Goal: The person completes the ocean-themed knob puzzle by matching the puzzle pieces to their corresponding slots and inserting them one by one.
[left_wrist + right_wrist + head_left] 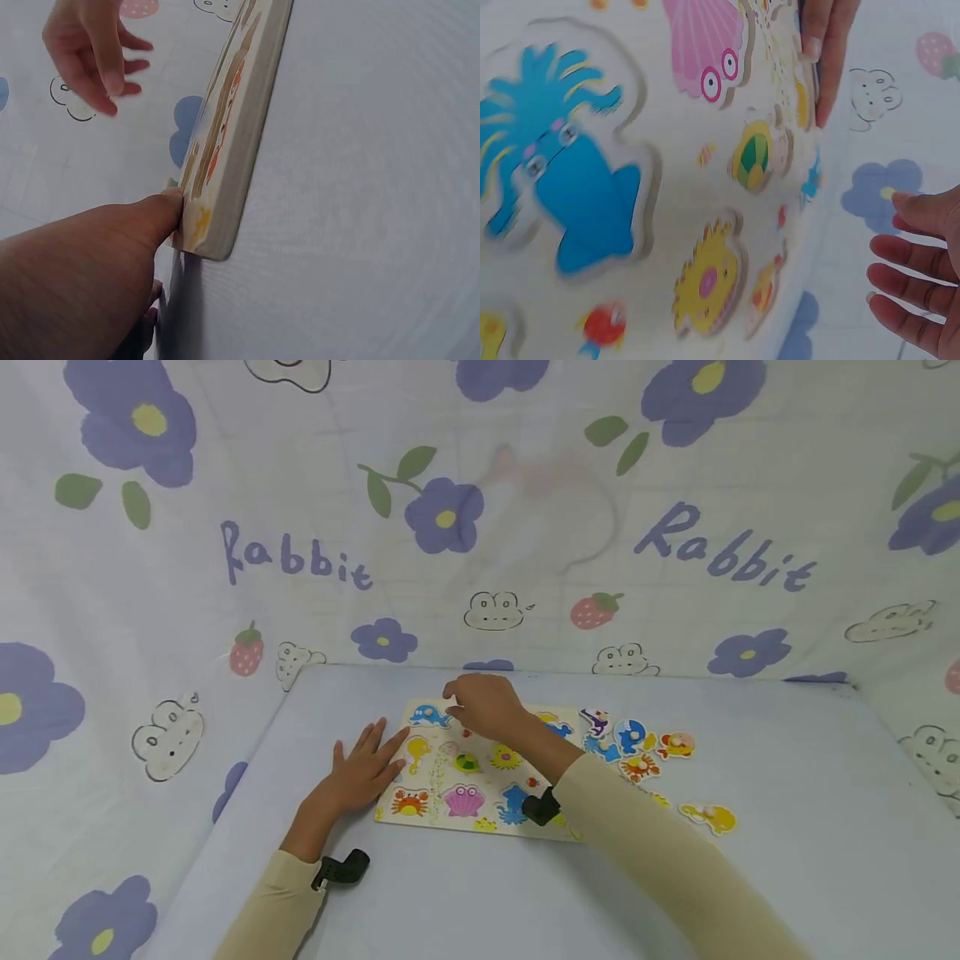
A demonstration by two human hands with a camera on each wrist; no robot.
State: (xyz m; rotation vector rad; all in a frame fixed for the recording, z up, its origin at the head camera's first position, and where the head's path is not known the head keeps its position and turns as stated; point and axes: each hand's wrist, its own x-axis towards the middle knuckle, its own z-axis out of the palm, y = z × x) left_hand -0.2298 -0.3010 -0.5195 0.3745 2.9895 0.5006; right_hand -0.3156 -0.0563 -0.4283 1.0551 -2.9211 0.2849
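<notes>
Head view first: how is my left grip (358, 778) set?

You have its fingers spread, and they touch the left edge of the puzzle board (489, 779). Seen from your left wrist, the thumb meets the board by its straight, thick side, near a slightly rounded corner.

And my right grip (486, 706)?

You hold it above the far part of the board, near the blue whale (426, 716). Its fingers are loosely bent; your right wrist view shows the thumb standing apart from the fingertips.

What is the board like?

It lies flat on your pale, matte desk (450, 902), a cream panel that looks like wood. Stepped outlines follow its figures: the pink scallop (463, 800) fans out in ribs, the blue octopus (512, 806) has wavy arms, and the yellow spiky creature (506, 757) has a jagged rim.

And the loose pieces?

Just right of the board you have a rounded blue piece (628, 735), an orange crab piece (640, 767) and a red-and-yellow fish piece (677, 744), all curvy with pale borders. The long yellow piece (720, 818) lies nearer you, apart from that cluster. Behind hangs creased white cloth (300, 618) printed with purple flowers.
</notes>
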